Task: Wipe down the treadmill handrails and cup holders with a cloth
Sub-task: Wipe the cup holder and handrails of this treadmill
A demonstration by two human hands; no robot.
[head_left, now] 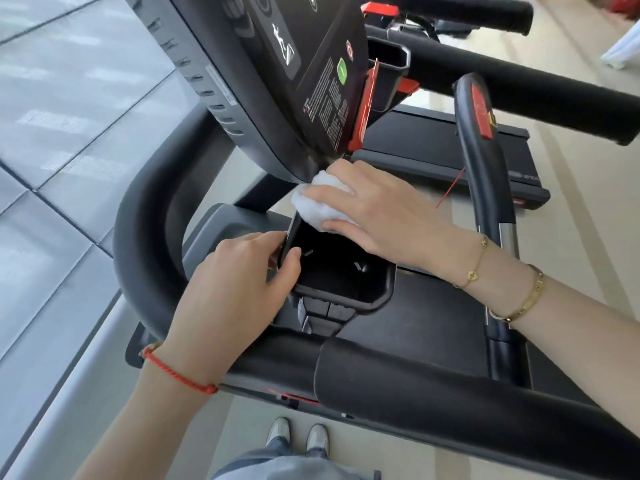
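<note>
A black cup holder [346, 292] sits below the treadmill console [277, 81], its dark well open to view. My left hand [235, 289] grips the holder's left rim, thumb hooked inside and fingers outside. A white cloth [313, 202] is bunched at the holder's far edge, right under the console's lower corner. My right hand [377, 216] lies over the cloth with fingers curled round it, pressing it against the rim. A thick black handrail [433, 386] runs across the foreground below both hands.
The curved left handrail [138, 220] bends round beside a grey window ledge [52, 375]. The running belt [415, 323] lies beneath my right forearm. An upright grip with a red button [479, 109] stands at right, and a second treadmill [485, 64] is beyond it.
</note>
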